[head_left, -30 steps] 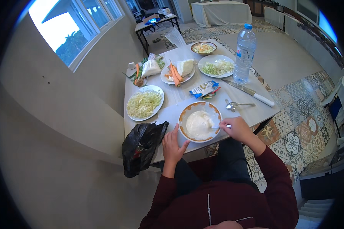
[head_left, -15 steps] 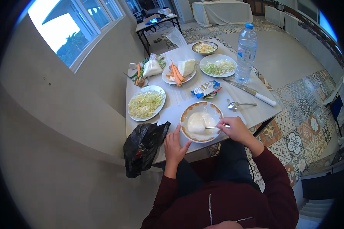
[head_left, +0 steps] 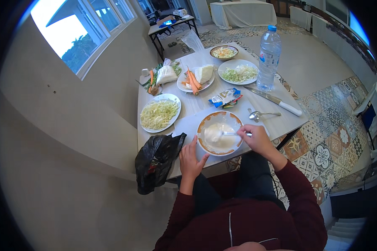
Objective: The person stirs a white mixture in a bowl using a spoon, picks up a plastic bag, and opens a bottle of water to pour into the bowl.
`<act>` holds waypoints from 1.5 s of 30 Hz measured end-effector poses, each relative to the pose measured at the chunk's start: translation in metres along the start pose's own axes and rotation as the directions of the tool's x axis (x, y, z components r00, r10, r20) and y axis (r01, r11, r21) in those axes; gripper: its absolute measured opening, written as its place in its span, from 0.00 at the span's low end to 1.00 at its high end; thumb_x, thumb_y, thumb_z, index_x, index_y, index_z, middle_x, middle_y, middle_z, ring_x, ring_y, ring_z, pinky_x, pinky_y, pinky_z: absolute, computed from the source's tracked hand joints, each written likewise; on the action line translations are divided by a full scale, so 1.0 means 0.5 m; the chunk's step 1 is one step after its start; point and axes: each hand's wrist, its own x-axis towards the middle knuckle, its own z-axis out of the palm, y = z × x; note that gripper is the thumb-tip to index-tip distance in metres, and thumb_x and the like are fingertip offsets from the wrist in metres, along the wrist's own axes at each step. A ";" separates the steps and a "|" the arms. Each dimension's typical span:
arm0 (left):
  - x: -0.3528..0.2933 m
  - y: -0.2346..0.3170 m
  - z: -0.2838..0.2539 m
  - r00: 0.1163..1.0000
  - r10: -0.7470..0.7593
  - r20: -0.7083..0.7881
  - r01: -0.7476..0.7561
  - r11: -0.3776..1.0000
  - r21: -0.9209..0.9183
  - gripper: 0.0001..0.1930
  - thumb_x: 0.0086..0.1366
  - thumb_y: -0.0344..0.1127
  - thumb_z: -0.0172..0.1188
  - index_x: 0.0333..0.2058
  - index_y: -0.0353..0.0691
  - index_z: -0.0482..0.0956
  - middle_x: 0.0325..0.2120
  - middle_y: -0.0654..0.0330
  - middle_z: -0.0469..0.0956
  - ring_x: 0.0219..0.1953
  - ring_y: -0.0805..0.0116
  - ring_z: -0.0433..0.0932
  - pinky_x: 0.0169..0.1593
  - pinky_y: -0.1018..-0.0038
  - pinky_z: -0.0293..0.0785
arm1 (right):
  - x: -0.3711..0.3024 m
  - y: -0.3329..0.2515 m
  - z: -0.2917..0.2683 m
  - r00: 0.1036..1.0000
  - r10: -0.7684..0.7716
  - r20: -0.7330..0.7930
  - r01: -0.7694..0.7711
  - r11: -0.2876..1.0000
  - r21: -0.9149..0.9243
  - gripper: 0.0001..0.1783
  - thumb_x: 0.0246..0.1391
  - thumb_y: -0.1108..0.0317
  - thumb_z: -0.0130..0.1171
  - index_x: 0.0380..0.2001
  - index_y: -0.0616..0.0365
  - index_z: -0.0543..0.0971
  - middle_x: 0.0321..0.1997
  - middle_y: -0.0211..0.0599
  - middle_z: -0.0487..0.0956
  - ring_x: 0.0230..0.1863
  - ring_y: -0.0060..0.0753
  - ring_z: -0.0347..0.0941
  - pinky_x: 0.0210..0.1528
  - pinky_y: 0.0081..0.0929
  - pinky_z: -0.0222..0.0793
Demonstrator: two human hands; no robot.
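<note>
My right hand (head_left: pixel 257 139) is closed round the handle of a spoon (head_left: pixel 231 133), whose end is dipped in a thick white batter (head_left: pixel 213 134). The batter lies in a white bowl (head_left: pixel 215 152) with an orange-brown patterned rim, close to the table's near edge. Against the bowl's left side rests my left hand (head_left: pixel 191 161), fingers stretched out and thumb apart, touching the rim. A second metal spoon (head_left: pixel 264 114) lies right of the bowl. Just behind the bowl are blue-and-white packets (head_left: pixel 225 98).
A black plastic bag (head_left: pixel 157 162) hangs over the table's near-left edge. Shredded cabbage (head_left: pixel 158 113) fills a plate at left. Farther back are carrots (head_left: pixel 192 81), a cabbage piece (head_left: pixel 204 74), more shredded vegetables (head_left: pixel 239 73), a white-handled knife (head_left: pixel 276 101) and a tall water bottle (head_left: pixel 269 58).
The spoon has shifted in the batter, and its handle is turned and slightly higher. My right hand has moved a little left and up. My left hand stays at the bowl.
</note>
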 end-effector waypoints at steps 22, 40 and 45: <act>0.000 -0.002 0.006 1.000 0.007 -0.025 -0.008 1.000 -0.017 0.42 0.57 0.61 0.60 0.65 0.44 0.62 0.44 0.52 0.73 0.49 0.52 0.70 0.56 0.58 0.62 | -0.010 -0.003 0.000 0.995 -0.011 -0.097 0.006 0.999 -0.053 0.10 0.53 0.63 0.61 0.28 0.60 0.82 0.27 0.47 0.81 0.28 0.51 0.78 0.33 0.38 0.73; 0.002 0.004 -0.001 1.000 0.019 -0.020 -0.019 1.000 -0.021 0.42 0.58 0.61 0.60 0.65 0.43 0.62 0.44 0.52 0.73 0.50 0.52 0.69 0.56 0.59 0.62 | -0.042 -0.015 -0.029 0.992 0.067 0.107 -0.049 0.986 -0.160 0.09 0.53 0.64 0.62 0.29 0.59 0.82 0.26 0.48 0.81 0.28 0.49 0.78 0.32 0.36 0.72; 0.000 -0.001 0.002 1.000 0.005 -0.015 -0.006 1.000 -0.013 0.42 0.58 0.61 0.60 0.65 0.44 0.62 0.45 0.52 0.73 0.50 0.52 0.69 0.56 0.59 0.62 | -0.046 -0.010 -0.031 0.996 0.052 0.076 -0.026 0.952 -0.305 0.08 0.53 0.64 0.62 0.29 0.57 0.82 0.26 0.45 0.81 0.26 0.49 0.78 0.31 0.37 0.72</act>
